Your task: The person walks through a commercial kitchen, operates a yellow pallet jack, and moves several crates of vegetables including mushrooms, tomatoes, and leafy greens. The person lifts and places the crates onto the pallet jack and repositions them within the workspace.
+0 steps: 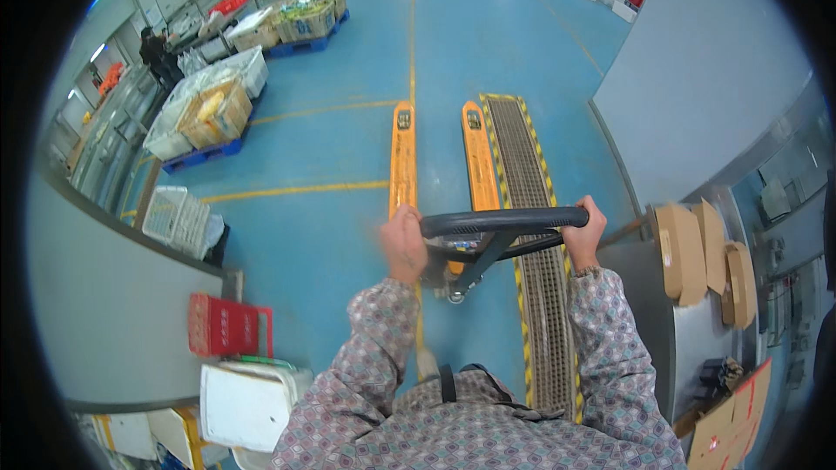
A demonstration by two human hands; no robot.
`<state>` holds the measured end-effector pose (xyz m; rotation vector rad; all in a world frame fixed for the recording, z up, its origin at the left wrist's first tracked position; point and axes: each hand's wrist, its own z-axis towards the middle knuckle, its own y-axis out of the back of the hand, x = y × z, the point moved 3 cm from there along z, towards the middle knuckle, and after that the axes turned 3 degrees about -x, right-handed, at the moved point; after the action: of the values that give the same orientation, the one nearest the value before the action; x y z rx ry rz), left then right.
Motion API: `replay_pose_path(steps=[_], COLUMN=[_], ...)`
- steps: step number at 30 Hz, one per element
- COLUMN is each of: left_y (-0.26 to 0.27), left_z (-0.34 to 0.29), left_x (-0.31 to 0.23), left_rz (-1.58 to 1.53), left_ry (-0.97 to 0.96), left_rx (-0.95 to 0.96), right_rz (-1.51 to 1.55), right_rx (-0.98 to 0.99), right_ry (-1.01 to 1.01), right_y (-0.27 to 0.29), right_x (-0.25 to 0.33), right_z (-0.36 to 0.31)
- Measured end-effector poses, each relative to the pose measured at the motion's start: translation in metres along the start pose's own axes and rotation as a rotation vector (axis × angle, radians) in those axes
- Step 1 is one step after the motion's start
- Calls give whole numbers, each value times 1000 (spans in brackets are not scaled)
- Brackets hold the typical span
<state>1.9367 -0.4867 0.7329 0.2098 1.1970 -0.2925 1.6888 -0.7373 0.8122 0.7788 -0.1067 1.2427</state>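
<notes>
Both hands are wrapped round the ends of a black pallet jack handle [496, 221] in front of me. My left hand [403, 245] grips its left end and looks slightly blurred; my right hand [585, 233] is closed on the right end. Beyond the handle, the two orange forks of the pallet jack [403, 152] reach forward over the blue floor with nothing loaded on them. Patterned sleeves cover both my forearms. The lower body of the jack is partly hidden behind the handle.
A floor grating [522, 157] edged in yellow and black runs along the right fork. Loaded crates stand on blue pallets [202, 155] at the left. A red box [228, 325] sits by the left wall. Cardboard boxes [679, 252] rest at the right. A person [157, 57] stands far left.
</notes>
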Motion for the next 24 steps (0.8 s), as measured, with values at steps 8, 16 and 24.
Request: replay_pose_path(steps=[8,16,24], left_y=[-6,-19,-19], left_z=[-31,23,15], left_x=[8,-8,5], left_rz=[-70,-141,-86], left_ry=[-39,-48,-39], left_rx=[-24,42,71], right_rz=[28,-48,-27], right_rx=[-2,-47,-42], right_ry=[55,2,-58], right_y=[-3,10,4], right_x=[-24,-6,-18], right_z=[-11,8,-7])
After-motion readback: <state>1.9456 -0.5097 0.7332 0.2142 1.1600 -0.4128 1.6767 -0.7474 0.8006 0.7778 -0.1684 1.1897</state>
